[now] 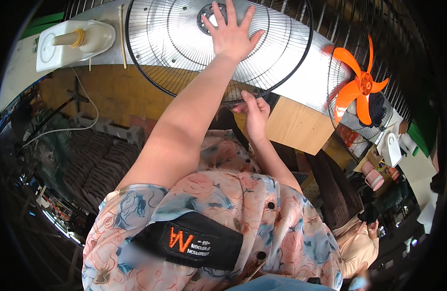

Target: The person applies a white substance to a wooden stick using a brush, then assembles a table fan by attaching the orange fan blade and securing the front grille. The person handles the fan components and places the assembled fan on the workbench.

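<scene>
A round black wire fan grille lies on the pale metal worktop at the top of the head view. My left hand rests palm down near its middle, fingers spread, beside the dark hub ring. At the grille's near rim, my right hand has its thumb and curled fingers closed on the edge. Part of that grip is hidden behind the hand.
An orange fan blade sits over another wire grille at the right. To the left are a white plastic container and a thin stick. A wooden panel stands below the worktop edge. Another person is at the lower right.
</scene>
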The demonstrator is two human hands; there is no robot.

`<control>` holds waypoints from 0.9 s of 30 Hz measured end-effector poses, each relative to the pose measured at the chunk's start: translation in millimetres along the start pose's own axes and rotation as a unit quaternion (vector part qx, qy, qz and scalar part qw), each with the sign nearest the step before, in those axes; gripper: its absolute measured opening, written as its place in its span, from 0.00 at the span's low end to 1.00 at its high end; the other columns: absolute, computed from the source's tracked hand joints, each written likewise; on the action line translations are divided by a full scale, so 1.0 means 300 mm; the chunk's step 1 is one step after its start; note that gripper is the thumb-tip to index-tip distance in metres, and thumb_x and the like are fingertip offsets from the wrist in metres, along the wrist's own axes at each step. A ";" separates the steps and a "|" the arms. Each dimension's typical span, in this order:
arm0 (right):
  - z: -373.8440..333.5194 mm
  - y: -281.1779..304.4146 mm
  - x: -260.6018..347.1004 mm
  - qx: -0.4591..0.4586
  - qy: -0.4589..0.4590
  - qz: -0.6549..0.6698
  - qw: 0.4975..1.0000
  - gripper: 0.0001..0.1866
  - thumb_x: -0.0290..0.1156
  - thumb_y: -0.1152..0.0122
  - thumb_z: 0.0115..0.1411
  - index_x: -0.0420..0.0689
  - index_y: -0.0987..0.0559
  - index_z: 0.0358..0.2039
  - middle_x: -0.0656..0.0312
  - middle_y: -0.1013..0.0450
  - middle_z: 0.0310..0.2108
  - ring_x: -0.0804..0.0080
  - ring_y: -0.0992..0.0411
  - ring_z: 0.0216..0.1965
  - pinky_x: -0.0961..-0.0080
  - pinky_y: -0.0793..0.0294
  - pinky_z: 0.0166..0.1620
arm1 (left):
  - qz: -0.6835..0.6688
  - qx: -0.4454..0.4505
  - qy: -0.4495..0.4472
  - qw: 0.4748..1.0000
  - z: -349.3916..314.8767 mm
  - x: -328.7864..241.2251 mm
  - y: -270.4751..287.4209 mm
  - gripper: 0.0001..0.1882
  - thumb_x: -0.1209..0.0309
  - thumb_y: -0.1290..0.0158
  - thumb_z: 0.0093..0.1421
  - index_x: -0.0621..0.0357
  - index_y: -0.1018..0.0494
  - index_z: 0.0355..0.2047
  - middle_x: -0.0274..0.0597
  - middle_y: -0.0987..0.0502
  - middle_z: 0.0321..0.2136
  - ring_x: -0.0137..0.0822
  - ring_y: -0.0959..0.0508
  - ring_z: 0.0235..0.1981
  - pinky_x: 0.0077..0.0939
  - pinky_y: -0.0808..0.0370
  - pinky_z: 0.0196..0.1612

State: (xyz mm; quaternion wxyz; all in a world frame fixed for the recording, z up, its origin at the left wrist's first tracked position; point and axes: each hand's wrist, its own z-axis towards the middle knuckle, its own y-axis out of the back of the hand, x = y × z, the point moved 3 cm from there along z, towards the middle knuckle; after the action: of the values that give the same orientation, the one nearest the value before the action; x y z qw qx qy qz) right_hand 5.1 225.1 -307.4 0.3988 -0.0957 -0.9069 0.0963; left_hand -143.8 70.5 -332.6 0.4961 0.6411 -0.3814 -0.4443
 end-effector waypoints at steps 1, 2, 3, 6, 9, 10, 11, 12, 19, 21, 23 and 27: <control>-0.001 0.000 0.006 0.005 -0.017 -0.018 1.000 0.15 0.34 0.35 0.63 0.38 0.24 0.25 0.55 0.24 0.19 0.70 0.23 0.20 0.77 0.25 0.28 | 0.012 -0.025 -0.008 1.000 0.001 -0.002 0.001 0.37 0.37 0.57 0.64 0.31 0.44 0.71 0.56 0.55 0.73 0.67 0.59 0.73 0.77 0.62 0.67; 0.003 0.001 0.020 0.017 -0.029 -0.033 0.999 0.15 0.34 0.35 0.63 0.37 0.24 0.25 0.55 0.23 0.20 0.69 0.23 0.20 0.77 0.24 0.28 | 0.023 -0.052 -0.016 0.998 0.001 -0.003 0.001 0.38 0.35 0.59 0.64 0.28 0.47 0.72 0.56 0.55 0.73 0.68 0.59 0.72 0.79 0.64 0.66; 0.010 0.006 0.031 0.014 -0.054 -0.054 0.997 0.15 0.34 0.35 0.63 0.37 0.24 0.26 0.54 0.23 0.21 0.69 0.23 0.20 0.77 0.24 0.28 | 0.034 -0.078 -0.023 0.996 0.002 -0.004 0.001 0.39 0.32 0.61 0.64 0.24 0.49 0.72 0.57 0.55 0.73 0.69 0.60 0.72 0.82 0.65 0.65; 0.038 0.045 0.088 -0.021 -0.118 -0.135 0.984 0.14 0.34 0.35 0.63 0.37 0.24 0.30 0.53 0.22 0.25 0.68 0.23 0.20 0.77 0.22 0.27 | 0.024 -0.071 -0.022 0.997 0.003 0.001 -0.017 0.38 0.32 0.61 0.64 0.24 0.49 0.72 0.57 0.56 0.73 0.70 0.60 0.72 0.82 0.66 0.65; 0.082 0.057 0.140 -0.028 -0.020 -0.098 0.995 0.08 0.29 0.36 0.62 0.37 0.23 0.33 0.56 0.22 0.28 0.70 0.23 0.22 0.78 0.22 0.26 | 0.015 -0.068 -0.023 0.997 0.004 0.005 -0.029 0.38 0.32 0.62 0.65 0.23 0.49 0.72 0.56 0.56 0.73 0.71 0.61 0.72 0.83 0.65 0.64; 0.083 0.058 0.131 -0.029 -0.040 -0.075 0.996 0.08 0.29 0.36 0.62 0.38 0.23 0.33 0.56 0.22 0.29 0.71 0.23 0.23 0.78 0.22 0.27 | 0.017 -0.068 -0.023 0.997 0.004 0.006 -0.030 0.38 0.35 0.60 0.65 0.28 0.49 0.73 0.56 0.56 0.73 0.66 0.59 0.73 0.77 0.65 0.67; 0.087 0.057 0.125 -0.024 -0.030 -0.036 0.999 0.07 0.28 0.35 0.62 0.38 0.23 0.34 0.57 0.22 0.29 0.72 0.24 0.25 0.79 0.22 0.27 | 0.044 -0.117 -0.029 0.992 0.002 0.005 -0.022 0.38 0.36 0.59 0.65 0.30 0.47 0.72 0.56 0.56 0.73 0.66 0.59 0.73 0.76 0.63 0.67; 0.085 0.058 0.115 -0.020 -0.026 0.001 0.999 0.06 0.27 0.35 0.61 0.39 0.23 0.34 0.58 0.22 0.29 0.73 0.24 0.26 0.79 0.23 0.27 | 0.073 -0.168 -0.035 0.982 -0.001 0.003 -0.012 0.37 0.38 0.57 0.65 0.32 0.45 0.71 0.56 0.56 0.73 0.66 0.58 0.73 0.75 0.62 0.67; 0.048 0.084 0.098 0.008 -0.019 0.019 1.000 0.08 0.31 0.34 0.63 0.41 0.24 0.33 0.59 0.22 0.29 0.71 0.22 0.27 0.74 0.20 0.30 | -0.007 -0.030 -0.033 0.999 0.005 -0.011 0.005 0.37 0.40 0.55 0.65 0.34 0.43 0.71 0.56 0.56 0.73 0.68 0.56 0.72 0.75 0.59 0.67; 0.022 0.072 0.103 0.013 -0.047 0.010 0.999 0.09 0.34 0.36 0.66 0.42 0.25 0.36 0.57 0.23 0.29 0.68 0.21 0.27 0.73 0.19 0.32 | 0.008 -0.043 -0.032 0.999 0.003 -0.024 0.026 0.37 0.39 0.54 0.64 0.34 0.42 0.71 0.56 0.54 0.73 0.66 0.56 0.72 0.75 0.58 0.67; -0.027 0.050 0.081 0.007 -0.162 -0.112 0.980 0.16 0.41 0.35 0.65 0.40 0.25 0.38 0.52 0.20 0.35 0.64 0.19 0.29 0.71 0.18 0.34 | 0.010 -0.071 -0.029 0.997 -0.001 -0.038 0.048 0.37 0.39 0.54 0.64 0.34 0.41 0.71 0.56 0.54 0.73 0.65 0.56 0.72 0.75 0.58 0.67; -0.069 -0.008 0.055 0.109 -0.178 -0.099 0.973 0.17 0.41 0.34 0.64 0.37 0.23 0.35 0.52 0.19 0.34 0.66 0.18 0.31 0.74 0.19 0.33 | -0.029 -0.075 0.037 0.996 -0.013 -0.024 0.078 0.38 0.43 0.47 0.61 0.36 0.39 0.69 0.56 0.50 0.72 0.64 0.54 0.72 0.73 0.58 0.67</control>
State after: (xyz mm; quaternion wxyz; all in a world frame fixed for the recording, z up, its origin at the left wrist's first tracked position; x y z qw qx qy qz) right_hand 9.2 228.8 -281.4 0.2467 0.0569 -0.9523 0.1702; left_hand -143.5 73.3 -307.9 0.5432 0.6292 -0.3095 -0.4618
